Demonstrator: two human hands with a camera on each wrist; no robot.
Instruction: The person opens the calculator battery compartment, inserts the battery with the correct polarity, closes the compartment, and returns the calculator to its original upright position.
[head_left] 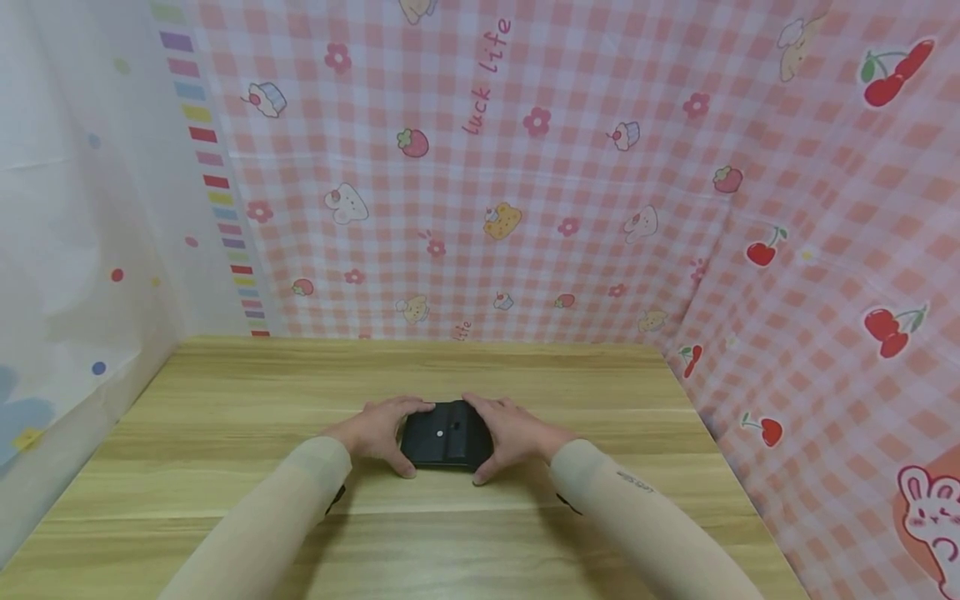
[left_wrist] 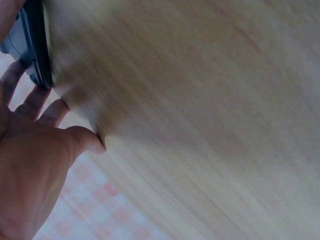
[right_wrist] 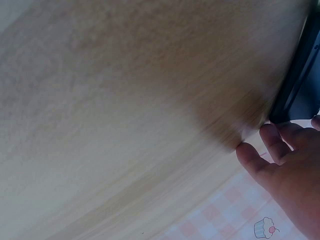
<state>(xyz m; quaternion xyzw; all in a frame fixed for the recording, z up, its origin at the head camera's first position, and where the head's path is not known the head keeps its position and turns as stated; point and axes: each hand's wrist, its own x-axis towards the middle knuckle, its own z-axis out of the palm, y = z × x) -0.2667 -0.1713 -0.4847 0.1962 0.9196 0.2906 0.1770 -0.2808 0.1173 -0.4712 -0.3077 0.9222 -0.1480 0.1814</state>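
A flat black rectangular object (head_left: 427,437) with a small pale round spot and a raised strip across it lies near the middle of the wooden table. Its exact kind cannot be told. The left hand (head_left: 377,429) grips its left end, thumb at the near edge and fingers at the far edge. At the opposite end, the right hand (head_left: 519,432) holds it the same way. In the left wrist view, the object's dark edge (left_wrist: 39,45) meets fingertips. Part of its side (right_wrist: 300,85) shows beside the fingers in the right wrist view.
The wooden tabletop (head_left: 480,542) spreads around both forearms. A pink checked cloth (head_left: 465,192) hangs along the back and right sides, and a white cloth (head_left: 82,233) hangs on the left.
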